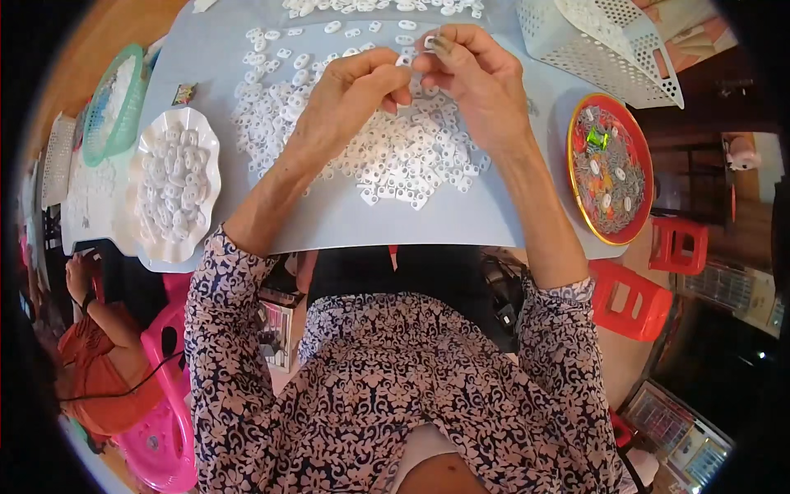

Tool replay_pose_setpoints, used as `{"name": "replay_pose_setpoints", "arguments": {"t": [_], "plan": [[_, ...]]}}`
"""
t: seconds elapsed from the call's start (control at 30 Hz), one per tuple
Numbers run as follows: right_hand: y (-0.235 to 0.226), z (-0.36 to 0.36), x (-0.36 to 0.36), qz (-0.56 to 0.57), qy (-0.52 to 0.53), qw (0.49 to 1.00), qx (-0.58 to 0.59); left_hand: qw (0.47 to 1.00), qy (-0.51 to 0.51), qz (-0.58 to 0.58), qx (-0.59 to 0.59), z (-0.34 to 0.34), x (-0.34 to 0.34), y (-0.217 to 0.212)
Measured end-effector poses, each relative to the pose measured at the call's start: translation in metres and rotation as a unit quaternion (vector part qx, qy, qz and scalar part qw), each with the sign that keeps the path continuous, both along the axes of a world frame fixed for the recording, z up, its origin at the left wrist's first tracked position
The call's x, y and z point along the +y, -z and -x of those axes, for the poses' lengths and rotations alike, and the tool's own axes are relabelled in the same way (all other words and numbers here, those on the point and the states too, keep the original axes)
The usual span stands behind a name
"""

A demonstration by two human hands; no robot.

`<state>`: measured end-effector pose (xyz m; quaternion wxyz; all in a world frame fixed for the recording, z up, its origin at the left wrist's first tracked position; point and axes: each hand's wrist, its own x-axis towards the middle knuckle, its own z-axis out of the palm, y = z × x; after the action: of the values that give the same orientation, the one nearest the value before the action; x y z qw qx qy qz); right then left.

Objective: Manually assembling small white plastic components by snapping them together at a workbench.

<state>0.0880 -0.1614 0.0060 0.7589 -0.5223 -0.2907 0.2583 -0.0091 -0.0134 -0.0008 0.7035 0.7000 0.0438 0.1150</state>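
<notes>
Patterned shirt (403,362) nearest cam. Head view: L hand (358,82), grip pinching a small white piece (403,60); R hand (477,74), grip on a 2nd white piece (429,43), both just above the white pile (403,152) on the blue-grey tabletop (370,229). Wavy dish (173,252) L, red tray (645,177) R, perforated basket (568,51) top R, all flank the pile. Tabletop surface shows btwn pile & curved near edge; forearms (550,222) cross that edge.

From far off I count two red plastic stools (632,306), one pink plastic chair (164,449), one white wavy-edged plate (213,177), one gold-edged red tray (648,177), and too many small white holed pieces (420,148) to number.
</notes>
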Motion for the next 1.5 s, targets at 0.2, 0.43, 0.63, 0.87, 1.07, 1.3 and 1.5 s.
{"name": "replay_pose_setpoints", "arguments": {"t": [0.2, 0.43, 0.63, 0.87, 1.07, 1.3, 1.5], "plan": [[0.005, -0.006, -0.002, 0.049, 0.005, 0.997, -0.051, 1.000, -0.015, 0.018, 0.005, -0.001, 0.002, -0.005], [0.002, -0.002, -0.002, 0.116, 0.001, 0.984, -0.139, 0.999, -0.012, -0.051, 0.006, -0.001, 0.011, -0.004], [-0.001, 0.002, -0.002, 0.123, -0.020, 0.981, -0.147, 0.995, -0.013, -0.089, 0.039, -0.002, 0.010, -0.005], [-0.001, 0.003, -0.001, 0.124, -0.014, 0.979, -0.161, 0.993, -0.013, -0.114, 0.024, -0.002, 0.013, -0.005], [0.000, 0.002, -0.002, 0.134, -0.023, 0.976, -0.170, 0.993, -0.003, -0.115, 0.025, -0.003, 0.013, -0.004], [-0.002, 0.003, -0.002, 0.143, -0.021, 0.971, -0.188, 0.985, 0.013, -0.170, -0.001, -0.002, 0.015, -0.003], [-0.005, 0.006, -0.001, 0.148, -0.006, 0.970, -0.194, 0.980, 0.049, -0.190, -0.043, -0.003, 0.020, 0.000]]}}
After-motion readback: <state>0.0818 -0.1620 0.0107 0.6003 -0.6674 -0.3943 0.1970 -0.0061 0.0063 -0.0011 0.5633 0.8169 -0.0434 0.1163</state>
